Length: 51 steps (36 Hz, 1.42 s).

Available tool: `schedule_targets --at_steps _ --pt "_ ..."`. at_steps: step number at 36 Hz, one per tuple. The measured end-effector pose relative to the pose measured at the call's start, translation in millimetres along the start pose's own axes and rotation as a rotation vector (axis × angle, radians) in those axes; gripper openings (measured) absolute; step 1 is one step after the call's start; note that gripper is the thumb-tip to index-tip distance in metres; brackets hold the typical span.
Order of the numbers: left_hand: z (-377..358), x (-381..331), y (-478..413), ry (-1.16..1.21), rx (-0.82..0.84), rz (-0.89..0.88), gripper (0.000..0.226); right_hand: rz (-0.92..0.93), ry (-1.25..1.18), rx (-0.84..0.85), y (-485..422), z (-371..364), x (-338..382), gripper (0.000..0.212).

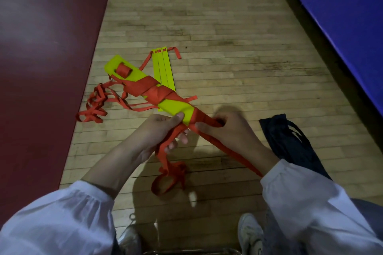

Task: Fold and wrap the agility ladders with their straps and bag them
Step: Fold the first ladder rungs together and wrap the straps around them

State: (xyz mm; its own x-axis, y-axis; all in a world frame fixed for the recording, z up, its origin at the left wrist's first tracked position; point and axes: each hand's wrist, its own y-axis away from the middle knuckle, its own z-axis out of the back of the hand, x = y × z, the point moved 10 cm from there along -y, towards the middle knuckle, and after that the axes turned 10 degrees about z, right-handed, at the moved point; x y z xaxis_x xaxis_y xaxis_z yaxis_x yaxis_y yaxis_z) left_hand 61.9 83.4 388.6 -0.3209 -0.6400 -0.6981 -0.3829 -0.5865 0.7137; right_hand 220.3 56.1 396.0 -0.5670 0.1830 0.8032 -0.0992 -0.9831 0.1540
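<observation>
A folded stack of yellow ladder rungs (pixel 136 73) is held above the wooden floor, wound round its middle with red strap (pixel 154 90). My left hand (pixel 163 128) grips the near end of the bundle, thumb on the yellow rung, with strap running under its fingers. My right hand (pixel 219 128) pinches the red strap where it wraps the bundle's near end. A loose strap tail (pixel 165 180) hangs below my hands. A second set of yellow rungs (pixel 163 68) lies on the floor behind, with tangled red strap (pixel 95 105) to the left. A dark bag (pixel 290 143) lies on the right.
A dark red mat (pixel 41 58) covers the floor on the left and a blue mat (pixel 342 16) on the right. Wooden floor (pixel 207 16) runs between them. My two shoes (pixel 248 234) show at the bottom edge.
</observation>
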Motion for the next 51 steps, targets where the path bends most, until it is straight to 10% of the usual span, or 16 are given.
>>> schedule_targets --at_steps 51 --pt "-10.1 -5.1 3.7 0.060 0.031 0.021 0.052 0.041 -0.205 0.236 0.6 -16.6 10.9 0.066"
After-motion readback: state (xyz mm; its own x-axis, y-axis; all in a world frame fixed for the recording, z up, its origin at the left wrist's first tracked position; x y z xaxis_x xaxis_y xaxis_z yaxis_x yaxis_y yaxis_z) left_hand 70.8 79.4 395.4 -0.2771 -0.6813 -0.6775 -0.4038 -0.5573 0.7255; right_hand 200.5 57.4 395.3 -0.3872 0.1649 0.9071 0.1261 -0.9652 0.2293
